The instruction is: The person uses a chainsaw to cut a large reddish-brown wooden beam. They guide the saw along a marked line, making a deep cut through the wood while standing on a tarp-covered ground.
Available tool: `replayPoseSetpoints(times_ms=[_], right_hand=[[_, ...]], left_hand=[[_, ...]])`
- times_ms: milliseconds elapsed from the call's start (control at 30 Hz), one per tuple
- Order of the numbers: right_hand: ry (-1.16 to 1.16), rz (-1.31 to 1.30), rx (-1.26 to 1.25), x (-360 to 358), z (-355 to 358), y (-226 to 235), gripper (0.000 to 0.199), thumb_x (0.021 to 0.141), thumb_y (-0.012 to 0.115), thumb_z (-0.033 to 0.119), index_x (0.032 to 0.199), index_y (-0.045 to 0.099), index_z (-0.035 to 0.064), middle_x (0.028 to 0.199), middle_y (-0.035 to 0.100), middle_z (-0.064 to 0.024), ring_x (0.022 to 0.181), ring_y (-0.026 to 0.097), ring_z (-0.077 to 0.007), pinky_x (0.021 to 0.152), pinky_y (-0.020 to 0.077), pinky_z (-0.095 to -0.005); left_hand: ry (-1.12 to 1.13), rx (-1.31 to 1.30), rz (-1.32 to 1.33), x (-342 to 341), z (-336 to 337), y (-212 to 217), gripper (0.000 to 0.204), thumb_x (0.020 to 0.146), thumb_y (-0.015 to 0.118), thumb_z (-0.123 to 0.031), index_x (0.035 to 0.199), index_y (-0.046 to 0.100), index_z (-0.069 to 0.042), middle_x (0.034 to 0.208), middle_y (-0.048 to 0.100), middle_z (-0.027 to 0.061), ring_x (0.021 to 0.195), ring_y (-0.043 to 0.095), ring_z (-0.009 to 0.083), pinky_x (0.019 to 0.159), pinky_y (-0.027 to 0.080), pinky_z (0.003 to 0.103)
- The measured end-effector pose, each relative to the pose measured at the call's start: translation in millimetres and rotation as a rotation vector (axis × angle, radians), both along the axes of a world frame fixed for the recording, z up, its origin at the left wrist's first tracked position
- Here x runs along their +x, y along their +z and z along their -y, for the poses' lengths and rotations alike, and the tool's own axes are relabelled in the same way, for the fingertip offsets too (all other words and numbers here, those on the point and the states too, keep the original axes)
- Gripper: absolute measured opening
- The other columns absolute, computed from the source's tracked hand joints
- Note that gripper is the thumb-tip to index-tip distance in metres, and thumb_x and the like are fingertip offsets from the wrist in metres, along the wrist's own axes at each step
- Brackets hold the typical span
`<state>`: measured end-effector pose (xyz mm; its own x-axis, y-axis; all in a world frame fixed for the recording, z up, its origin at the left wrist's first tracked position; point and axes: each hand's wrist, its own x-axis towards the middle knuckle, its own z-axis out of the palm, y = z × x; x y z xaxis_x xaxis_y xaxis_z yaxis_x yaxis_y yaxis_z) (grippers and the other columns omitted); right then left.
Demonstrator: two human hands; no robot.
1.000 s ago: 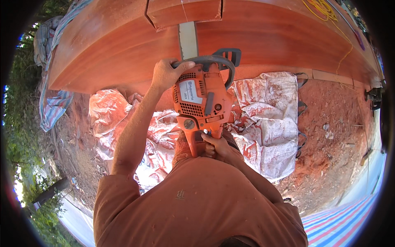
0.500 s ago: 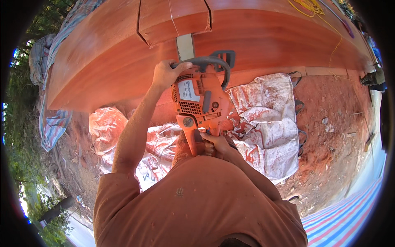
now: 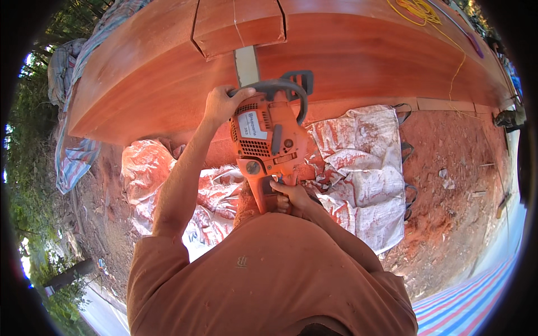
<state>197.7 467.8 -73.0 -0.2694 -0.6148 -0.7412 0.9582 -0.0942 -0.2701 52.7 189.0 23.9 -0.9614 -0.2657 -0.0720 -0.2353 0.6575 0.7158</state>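
Note:
An orange chainsaw [image 3: 268, 139] is held in front of me with its pale guide bar [image 3: 246, 64] sunk into a huge reddish squared log [image 3: 347, 56]. My left hand [image 3: 221, 103] grips the grey front handle bar at the saw's left side. My right hand [image 3: 291, 196] is wrapped round the rear handle close to my belly. A partly cut block [image 3: 238, 25] stands out of the log's top face, just above the bar. The chain's tip is hidden inside the wood.
White sacking sheets [image 3: 358, 168] dusted with red sawdust lie on the ground under the saw. A yellow cord [image 3: 420, 11] lies on the log at upper right. Striped tarp [image 3: 471, 297] shows at lower right; bare red earth [image 3: 454, 196] with wood scraps lies to the right.
The view has shifted so the log and saw sit lower and nearer; the cut block appears larger. Both hands keep the same grip on the saw.

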Motion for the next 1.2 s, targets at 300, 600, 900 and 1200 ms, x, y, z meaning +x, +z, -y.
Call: replayPoseSetpoints(times_ms=[300,600,900,1200], right_hand=[[0.016,0.042,-0.037,3.3,-16.7,6.3,0.036,0.092,0.076,0.035,0.077,0.051,0.0149,0.05,0.033,0.0052,0.041,0.029,-0.0114,0.043,0.0253,-0.0316],[0.005,0.035,-0.025,-9.5,-24.5,0.9,0.045,0.091,0.078,0.036,0.068,0.045,0.0168,0.051,0.033,0.0046,0.041,0.029,-0.0115,0.044,0.0251,-0.0312],[-0.017,0.073,-0.019,-10.8,-20.8,9.9,0.036,0.094,0.074,0.032,0.076,0.047,0.0166,0.05,0.033,0.0049,0.04,0.029,-0.0113,0.043,0.0245,-0.0299],[-0.015,0.038,0.009,-11.7,-30.8,-0.7,0.034,0.095,0.072,0.032,0.077,0.048,0.0181,0.05,0.032,0.0065,0.04,0.029,-0.0095,0.041,0.0237,-0.0289]], left_hand=[[0.032,0.041,0.019,13.2,-13.8,4.0,0.07,0.078,0.076,-0.066,0.076,0.074,0.004,0.059,0.066,0.0133,0.057,0.068,0.0215,0.055,0.053,0.036],[0.068,-0.007,-0.018,-3.1,-22.9,-1.5,0.062,0.082,0.077,-0.059,0.067,0.067,0.001,0.054,0.057,0.0063,0.051,0.059,0.0162,0.047,0.046,0.032],[0.059,0.083,0.05,-8.6,-29.6,7.6,0.068,0.076,0.077,-0.067,0.081,0.076,0.001,0.062,0.067,0.0117,0.061,0.069,0.0219,0.058,0.053,0.038],[0.042,0.064,0.056,-5.4,-41.9,7.0,0.059,0.077,0.079,-0.061,0.092,0.08,-0.004,0.062,0.068,0.0096,0.061,0.069,0.0199,0.061,0.053,0.036]])
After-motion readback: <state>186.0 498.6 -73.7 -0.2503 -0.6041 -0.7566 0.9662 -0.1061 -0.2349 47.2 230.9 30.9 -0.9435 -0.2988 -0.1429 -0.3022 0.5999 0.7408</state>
